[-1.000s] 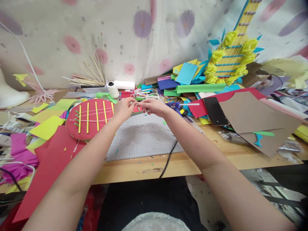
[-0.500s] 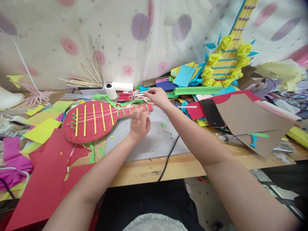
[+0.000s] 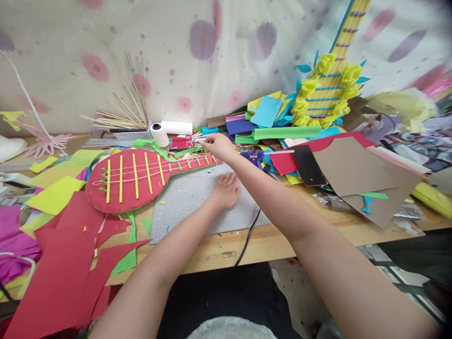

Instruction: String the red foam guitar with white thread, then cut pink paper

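My left hand (image 3: 226,190) lies open on the grey cutting mat (image 3: 187,212), fingers spread near the tip of a red paper lute-shaped instrument (image 3: 127,176). The instrument has yellow strips across its body, green strips along its neck and white strings running lengthwise. Beyond the neck's end, my right hand (image 3: 219,146) is closed in a pinch over a small heap of scraps and white thread (image 3: 192,151). Whatever its fingertips hold is too small to make out. Partly behind my right forearm lies a blue glue gun (image 3: 251,157) with a white glue stick.
A white thread spool (image 3: 160,135) and wooden sticks (image 3: 118,120) stand at the back. Right of my arm are a phone (image 3: 310,165) and brown cardboard (image 3: 365,176). A yellow flowered paper instrument (image 3: 325,92) leans on the curtain. A black cable (image 3: 246,242) crosses the table edge. Red paper (image 3: 52,263) covers the left.
My left hand has moved right and come down flat on the mat from above the instrument's neck. My right hand has shifted slightly left and lower. The green bits on the mat no longer show.
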`<act>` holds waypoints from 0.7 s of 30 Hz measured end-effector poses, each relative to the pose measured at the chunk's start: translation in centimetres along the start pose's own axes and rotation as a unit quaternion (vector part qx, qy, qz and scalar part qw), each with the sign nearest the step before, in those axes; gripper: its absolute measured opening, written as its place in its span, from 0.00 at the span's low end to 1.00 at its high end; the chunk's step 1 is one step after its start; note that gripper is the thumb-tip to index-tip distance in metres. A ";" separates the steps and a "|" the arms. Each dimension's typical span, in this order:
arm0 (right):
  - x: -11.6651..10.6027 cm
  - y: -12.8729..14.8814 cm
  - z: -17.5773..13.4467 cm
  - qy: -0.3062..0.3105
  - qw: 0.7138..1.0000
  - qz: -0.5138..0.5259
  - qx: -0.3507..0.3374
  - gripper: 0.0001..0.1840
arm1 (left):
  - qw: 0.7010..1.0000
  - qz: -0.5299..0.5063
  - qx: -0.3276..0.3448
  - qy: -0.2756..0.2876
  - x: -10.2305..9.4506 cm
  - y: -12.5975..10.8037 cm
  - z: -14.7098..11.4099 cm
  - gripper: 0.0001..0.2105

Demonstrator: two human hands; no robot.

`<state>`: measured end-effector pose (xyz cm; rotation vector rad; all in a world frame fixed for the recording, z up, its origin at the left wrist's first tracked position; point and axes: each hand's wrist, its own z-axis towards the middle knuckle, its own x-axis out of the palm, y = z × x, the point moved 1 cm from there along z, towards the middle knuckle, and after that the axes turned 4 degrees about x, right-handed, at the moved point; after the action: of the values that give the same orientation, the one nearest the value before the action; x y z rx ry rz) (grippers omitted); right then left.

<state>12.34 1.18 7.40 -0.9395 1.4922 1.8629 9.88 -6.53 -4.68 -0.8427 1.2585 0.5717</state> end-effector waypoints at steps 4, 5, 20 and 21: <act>0.4 -0.7 -0.3 0.021 0.999 -0.035 0.001 0.14 | 0.988 0.042 -0.150 0.023 -1.9 5.2 -5.7 0.30; 0.5 -0.9 -0.4 0.028 0.998 -0.049 0.004 0.14 | 0.982 0.058 -0.177 0.015 -2.5 6.3 -7.5 0.31; 6.9 1.5 -0.9 0.167 0.928 -0.267 -0.198 0.28 | 0.953 0.131 -0.252 -0.108 -6.1 10.3 -15.0 0.20; 6.9 1.7 -0.7 0.150 0.930 -0.270 -0.199 0.25 | 0.951 0.128 -0.249 -0.134 -6.4 10.0 -14.9 0.18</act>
<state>7.04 0.16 2.78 -1.6950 0.8708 1.6719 -8.08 -12.22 -2.00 -0.9795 0.9891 1.2079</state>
